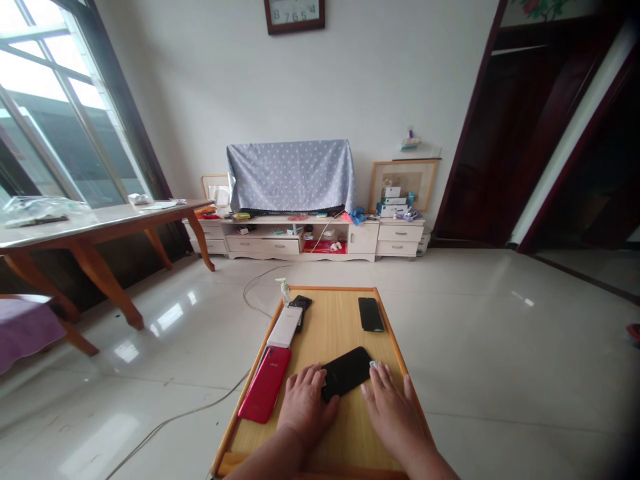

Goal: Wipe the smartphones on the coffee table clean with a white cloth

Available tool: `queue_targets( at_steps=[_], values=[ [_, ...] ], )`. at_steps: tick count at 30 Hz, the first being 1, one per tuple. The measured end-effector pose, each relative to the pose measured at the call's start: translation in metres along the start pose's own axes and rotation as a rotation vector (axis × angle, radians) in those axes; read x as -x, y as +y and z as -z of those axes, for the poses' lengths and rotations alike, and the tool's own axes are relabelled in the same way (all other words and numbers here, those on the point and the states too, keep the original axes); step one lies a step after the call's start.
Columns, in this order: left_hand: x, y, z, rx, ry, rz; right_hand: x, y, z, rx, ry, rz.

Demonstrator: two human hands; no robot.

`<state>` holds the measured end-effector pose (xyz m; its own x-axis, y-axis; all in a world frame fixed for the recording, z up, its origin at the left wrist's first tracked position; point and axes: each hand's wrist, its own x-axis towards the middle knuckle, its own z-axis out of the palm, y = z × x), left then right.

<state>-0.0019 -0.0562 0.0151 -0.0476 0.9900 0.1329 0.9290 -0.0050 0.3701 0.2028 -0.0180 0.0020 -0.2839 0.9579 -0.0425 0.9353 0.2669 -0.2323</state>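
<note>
A black smartphone (pixel 347 373) lies at a slant on the small wooden table (pixel 333 320) in front of me. My left hand (pixel 306 401) grips its left end, fingers on the upper side and thumb by the lower edge. Something small and pale shows at those fingertips, too small to name. By the phone's right end is my right hand (pixel 393 403), its fingertips on a small white wad (pixel 373 365) and its thumb apart. A red phone (pixel 266 385) lies back up on the left, with a white phone (pixel 285 327) beyond it, partly over a black phone (pixel 302 307).
Another dark phone (pixel 371 315) lies at the table's far right. A pump bottle (pixel 284 291) stands at the far left corner. A cable (pixel 200 404) runs over the tiled floor. Beyond are a low cabinet (pixel 363 240) and, left, a larger table (pixel 115 217).
</note>
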Motion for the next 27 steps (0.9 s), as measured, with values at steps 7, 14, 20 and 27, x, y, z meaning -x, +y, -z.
queue_targets(
  at_steps=[7, 14, 20, 27],
  values=[
    [-0.001, -0.003, -0.002, 0.003, -0.025, 0.005, 0.013, -0.032, -0.009, -0.109, -0.069, 0.256],
    [0.0, -0.004, -0.003, -0.001, 0.004, -0.016, -0.015, -0.003, 0.001, -0.017, 0.024, 0.06],
    [0.0, -0.007, -0.003, -0.013, -0.022, -0.012, 0.0, -0.033, -0.011, -0.104, -0.031, 0.279],
    [0.001, -0.008, -0.003, 0.003, -0.001, -0.024, -0.025, -0.007, -0.008, -0.015, 0.029, 0.059]
  ],
)
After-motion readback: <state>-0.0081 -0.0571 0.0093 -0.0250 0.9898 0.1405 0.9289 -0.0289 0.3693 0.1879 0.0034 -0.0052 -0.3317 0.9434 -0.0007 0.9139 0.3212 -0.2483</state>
